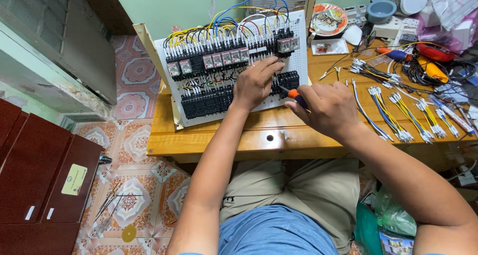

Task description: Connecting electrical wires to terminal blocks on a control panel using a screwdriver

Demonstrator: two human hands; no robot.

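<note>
While the white perforated panel (298, 36) leans tilted against the wall at 12 o'clock on the wooden table (209, 140), probably so its relay rows face the person, the left hand (254, 83) rests on the black terminal blocks (209, 101), fingers spread and pressing, seemingly steadying it. At 3 o'clock from it, the right hand (326, 108) has its fingers closed round an orange-handled screwdriver (294, 93); the handle emerges at 10 o'clock from the knuckles, tip toward the terminals. Cut wire bundles (398, 110) lie at 3 o'clock.
</note>
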